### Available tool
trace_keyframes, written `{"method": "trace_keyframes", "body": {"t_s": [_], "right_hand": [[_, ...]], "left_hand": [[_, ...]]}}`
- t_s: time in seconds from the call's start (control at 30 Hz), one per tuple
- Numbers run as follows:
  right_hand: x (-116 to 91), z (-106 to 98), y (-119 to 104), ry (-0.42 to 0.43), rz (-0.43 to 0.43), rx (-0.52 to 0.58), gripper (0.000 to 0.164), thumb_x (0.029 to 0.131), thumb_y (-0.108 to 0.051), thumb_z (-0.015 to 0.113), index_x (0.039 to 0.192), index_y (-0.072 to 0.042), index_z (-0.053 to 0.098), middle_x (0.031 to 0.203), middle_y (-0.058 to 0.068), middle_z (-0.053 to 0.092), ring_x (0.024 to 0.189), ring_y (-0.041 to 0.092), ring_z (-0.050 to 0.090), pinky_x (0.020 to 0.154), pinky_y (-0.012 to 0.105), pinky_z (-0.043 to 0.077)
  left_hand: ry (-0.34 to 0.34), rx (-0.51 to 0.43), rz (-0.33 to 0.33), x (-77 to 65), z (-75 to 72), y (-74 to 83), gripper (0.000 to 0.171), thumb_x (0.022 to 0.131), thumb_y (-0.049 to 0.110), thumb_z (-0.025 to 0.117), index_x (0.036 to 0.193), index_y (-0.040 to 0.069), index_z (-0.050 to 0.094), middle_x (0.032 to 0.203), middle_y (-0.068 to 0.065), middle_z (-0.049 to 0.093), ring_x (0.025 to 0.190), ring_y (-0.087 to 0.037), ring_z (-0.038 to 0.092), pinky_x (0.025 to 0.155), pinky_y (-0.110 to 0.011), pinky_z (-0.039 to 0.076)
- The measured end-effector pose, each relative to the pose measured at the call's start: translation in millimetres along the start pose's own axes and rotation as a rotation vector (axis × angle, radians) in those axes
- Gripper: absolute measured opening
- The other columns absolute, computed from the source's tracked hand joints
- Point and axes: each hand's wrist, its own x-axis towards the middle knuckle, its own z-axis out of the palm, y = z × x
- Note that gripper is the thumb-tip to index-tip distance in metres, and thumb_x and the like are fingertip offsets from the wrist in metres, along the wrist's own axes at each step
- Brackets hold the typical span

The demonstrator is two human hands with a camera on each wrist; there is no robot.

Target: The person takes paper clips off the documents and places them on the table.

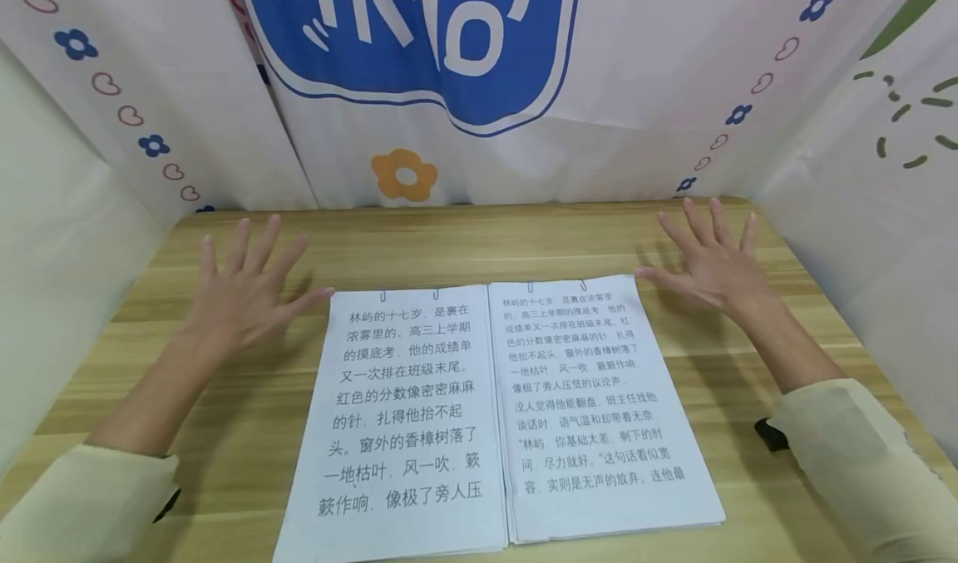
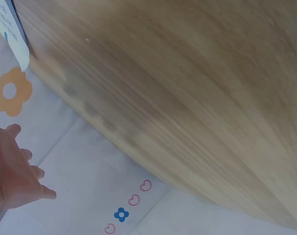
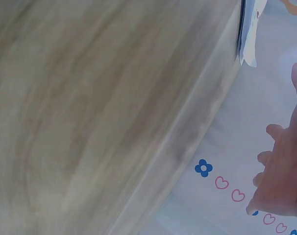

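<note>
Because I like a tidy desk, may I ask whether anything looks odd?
The papers have slightly uneven lower edges, and the blue emblem behind is creased, bending its outline. I see no spill.

Left paper stack [image 1: 404, 422]: white, large printed Chinese characters, two paper clips [image 1: 383, 295] on its top edge; flat, upper corner near the left hand [image 1: 241, 295].
Right paper stack [image 1: 595, 413]: smaller print, likewise clipped; flat, upper corner near the right hand [image 1: 717, 268].

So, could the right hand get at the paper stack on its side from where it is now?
Probably yes: the right hand is spread and empty, its thumb close to the top outer corner of the right paper stack, and nothing visible stands between them.
</note>
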Motion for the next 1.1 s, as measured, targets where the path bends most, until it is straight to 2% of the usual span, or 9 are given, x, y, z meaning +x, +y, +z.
{"method": "trace_keyframes", "body": {"t_s": [0.53,0.8,1.0,1.1], "right_hand": [[-2,-2,-12,-0.006,-0.029,0.025,0.098,0.095,-0.078,0.042,0.167,-0.017,0.016,0.172,0.013,-0.01,0.154,0.036,-0.024,0.111,0.07,-0.026],[0,-1,-18,-0.027,-0.053,0.043,0.096,0.096,-0.075,0.045,0.167,-0.016,0.017,0.172,0.017,-0.006,0.155,0.039,-0.02,0.115,0.072,-0.017],[3,0,-24,-0.061,-0.074,0.069,0.094,0.097,-0.072,0.046,0.167,-0.018,0.015,0.172,0.02,0.004,0.157,0.046,-0.003,0.116,0.073,-0.015],[4,1,-27,-0.074,-0.079,0.068,0.093,0.098,-0.072,0.046,0.167,-0.016,0.018,0.171,0.023,0.01,0.156,0.049,0.006,0.117,0.074,-0.01]], "left_hand": [[-0.003,-0.016,0.023,3.6,1.0,20.3,0.094,0.096,0.077,0.041,0.165,0.014,0.026,0.172,-0.02,-0.002,0.155,-0.049,-0.008,0.115,-0.074,-0.015],[-0.02,-0.014,0.04,7.5,0.4,33.8,0.094,0.096,0.077,0.042,0.165,0.014,0.026,0.172,-0.021,0.001,0.156,-0.049,-0.007,0.115,-0.075,-0.013],[-0.047,-0.013,0.055,11.5,-0.4,47.1,0.093,0.097,0.075,0.043,0.165,0.015,0.023,0.172,-0.02,-0.001,0.156,-0.047,-0.005,0.117,-0.074,-0.01],[-0.051,-0.027,0.069,13.2,-1.3,55.1,0.092,0.097,0.073,0.045,0.165,0.014,0.025,0.173,-0.019,0.0,0.157,-0.047,-0.003,0.118,-0.074,-0.007]]}}
